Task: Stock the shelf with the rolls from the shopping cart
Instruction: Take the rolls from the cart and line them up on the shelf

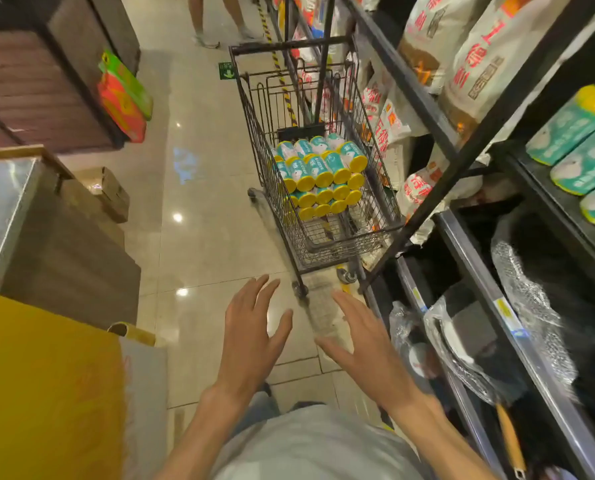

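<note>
A black wire shopping cart [254, 133] stands in the aisle ahead, close against the shelf on the right. Several teal rolls with yellow ends [318, 174] lie stacked inside it. More of the same rolls [576, 157] lie on a right-hand shelf [545, 202]. My left hand [251, 337] and my right hand [362, 337] are both stretched out, fingers spread, over the floor a little short of the cart. Neither hand holds or touches anything.
White bags with red print [476, 53] fill the upper right shelves. Wrapped pans [462, 344] sit on the lower shelf. Left: a yellow surface [47, 386], a metal counter [2, 209], cardboard boxes [105, 192], bright packs [124, 95]. A person's legs [216, 19] stand beyond the cart.
</note>
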